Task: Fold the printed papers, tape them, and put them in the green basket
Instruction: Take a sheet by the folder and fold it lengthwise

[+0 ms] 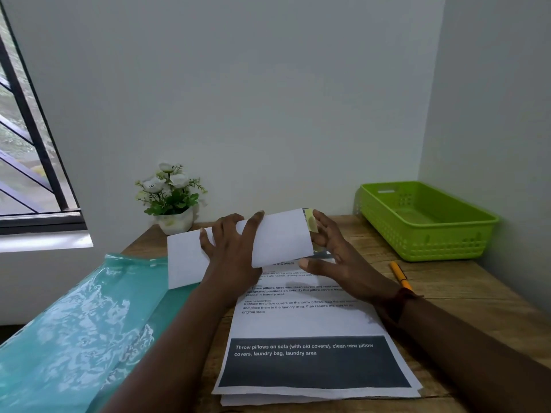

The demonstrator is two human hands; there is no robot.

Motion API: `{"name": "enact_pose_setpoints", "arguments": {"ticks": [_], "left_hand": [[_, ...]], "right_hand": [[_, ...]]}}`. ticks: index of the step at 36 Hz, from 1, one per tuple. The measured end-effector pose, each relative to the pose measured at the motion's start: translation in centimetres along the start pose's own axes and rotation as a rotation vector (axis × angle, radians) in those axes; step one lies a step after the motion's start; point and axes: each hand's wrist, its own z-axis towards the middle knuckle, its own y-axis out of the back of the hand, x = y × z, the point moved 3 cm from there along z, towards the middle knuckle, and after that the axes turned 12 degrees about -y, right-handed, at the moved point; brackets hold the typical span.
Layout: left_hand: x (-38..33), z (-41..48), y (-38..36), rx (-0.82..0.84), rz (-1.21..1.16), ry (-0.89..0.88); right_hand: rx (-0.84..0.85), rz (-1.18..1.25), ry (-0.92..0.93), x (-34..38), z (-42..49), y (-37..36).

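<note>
A folded white paper (280, 236) is held above the wooden table, its blank side up. My left hand (231, 248) lies spread across its middle and grips it. My right hand (331, 251) is at the paper's right end, fingers apart, around a yellowish tape roll (311, 226) that is mostly hidden behind the paper; I cannot tell whether the fingers grip it. A stack of printed papers (313, 347) lies flat below the hands. The green basket (426, 222) stands at the back right and looks empty.
A teal plastic folder (80, 329) covers the table's left side. A white pot of flowers (173, 204) stands at the back by the wall. An orange pen (401, 275) lies right of the papers. A window is at the left.
</note>
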Motion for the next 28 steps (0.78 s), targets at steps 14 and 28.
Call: {"name": "enact_pose_setpoints", "arguments": {"ticks": [14, 28], "left_hand": [[-1.5, 0.4, 1.6, -0.051, -0.045, -0.029], [-3.5, 0.8, 2.0, 0.053, 0.008, -0.062]], "right_hand": [[-0.556, 0.152, 0.143, 0.8, 0.3, 2.3], [-0.388, 0.725, -0.188, 0.1, 0.8, 2.1]]}}
